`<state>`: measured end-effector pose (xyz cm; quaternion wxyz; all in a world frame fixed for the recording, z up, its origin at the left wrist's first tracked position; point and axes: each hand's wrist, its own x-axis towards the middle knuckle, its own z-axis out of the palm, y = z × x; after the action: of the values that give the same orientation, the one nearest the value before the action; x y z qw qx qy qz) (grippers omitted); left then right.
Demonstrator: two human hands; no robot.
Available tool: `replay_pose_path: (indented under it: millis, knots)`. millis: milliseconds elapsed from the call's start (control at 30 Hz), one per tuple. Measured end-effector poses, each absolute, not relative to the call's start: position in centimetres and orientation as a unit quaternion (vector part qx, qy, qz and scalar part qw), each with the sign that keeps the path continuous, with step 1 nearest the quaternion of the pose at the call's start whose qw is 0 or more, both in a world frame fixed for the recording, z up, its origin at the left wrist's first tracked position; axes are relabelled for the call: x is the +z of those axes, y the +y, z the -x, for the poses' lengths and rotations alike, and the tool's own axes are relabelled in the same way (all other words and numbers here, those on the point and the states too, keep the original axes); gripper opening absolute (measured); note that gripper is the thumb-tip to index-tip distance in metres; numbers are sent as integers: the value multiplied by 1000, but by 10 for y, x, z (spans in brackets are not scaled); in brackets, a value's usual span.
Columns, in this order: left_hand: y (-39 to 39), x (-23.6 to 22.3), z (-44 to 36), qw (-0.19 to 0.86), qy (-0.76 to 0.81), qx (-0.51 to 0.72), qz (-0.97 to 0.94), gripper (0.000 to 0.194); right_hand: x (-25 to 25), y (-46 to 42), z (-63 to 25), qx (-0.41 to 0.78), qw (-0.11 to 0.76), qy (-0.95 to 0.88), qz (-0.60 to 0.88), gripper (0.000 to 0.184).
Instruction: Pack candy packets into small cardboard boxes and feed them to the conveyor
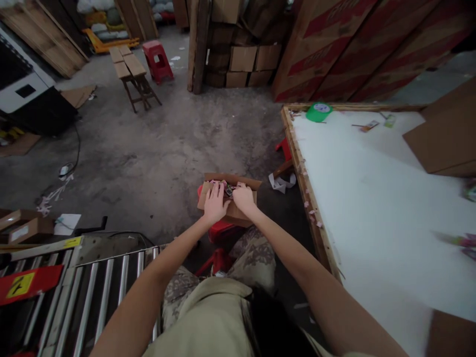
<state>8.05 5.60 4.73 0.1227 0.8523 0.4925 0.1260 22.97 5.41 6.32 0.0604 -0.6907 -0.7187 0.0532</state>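
Note:
An open cardboard box with its flaps up sits in front of my knees on a red plastic stool. Small pink and dark packets show inside it, too small to make out clearly. My left hand lies over the box's left part, fingers stretched out on the packets. At the right part, my right hand has its fingers curled down into the box among the packets. Whatever those fingers grip is hidden.
A white-topped table with a wooden rim stands to the right, bearing green tape and a large carton. At lower left is a roller conveyor. Stacked cartons, a wooden bench and a red stool stand farther back.

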Motion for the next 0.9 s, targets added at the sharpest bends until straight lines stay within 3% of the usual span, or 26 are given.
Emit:
replay_pose_path:
  millis: [300,700,900]
  knots:
    - [63,57,-96,116,536,117,-828,53,49,27,-245,28,167,-686,707,47]
    - [82,42,-106,69,524,67,-847,32,42,50,-238,81,107,-713,688,37]
    - [82,44,-101,88,494,94,-860,33,73,43,-233,-2,270,-677,684,62]
